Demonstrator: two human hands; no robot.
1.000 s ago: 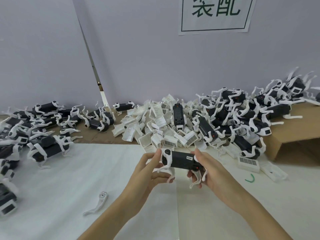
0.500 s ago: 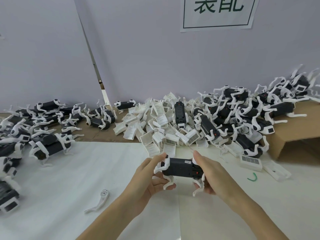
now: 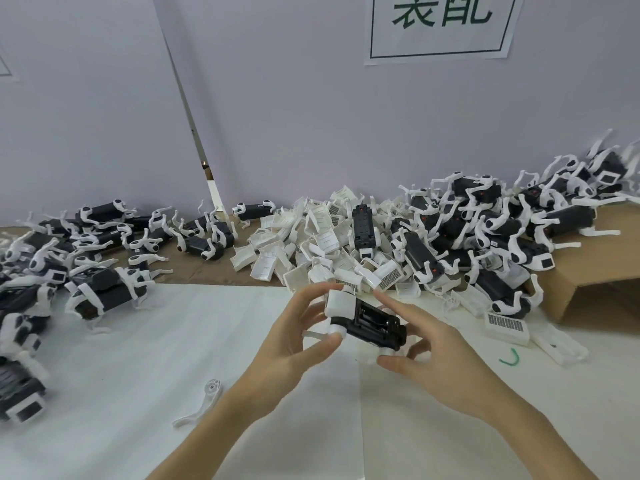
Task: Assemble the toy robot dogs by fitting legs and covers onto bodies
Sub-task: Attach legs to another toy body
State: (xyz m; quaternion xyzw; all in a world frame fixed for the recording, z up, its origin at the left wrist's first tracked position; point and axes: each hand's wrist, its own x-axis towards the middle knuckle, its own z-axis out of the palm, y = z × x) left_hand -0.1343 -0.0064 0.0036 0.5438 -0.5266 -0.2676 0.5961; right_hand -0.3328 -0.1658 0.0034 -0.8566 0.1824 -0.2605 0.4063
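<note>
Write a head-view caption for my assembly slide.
Both hands hold a black toy dog body before a pile of white covers.

A black toy dog body (image 3: pixel 372 323) with a white end cap sits at centre frame, tilted, battery bay up. White covers (image 3: pixel 311 247) lie heaped behind; one loose leg (image 3: pixel 202 403) lower left.

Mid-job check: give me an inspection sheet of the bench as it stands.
Surface: white sheet over brown board.
Job's things: toy dog held up, open compartment facing camera; cover pile; dogs heaped left and right.
Clutter: loose leg; green scrap.
Grippers: left hand grips the dog's white end; right hand grips its other end.
Cables: nothing seen.
Surroundings: wall sign; cardboard box.
</note>
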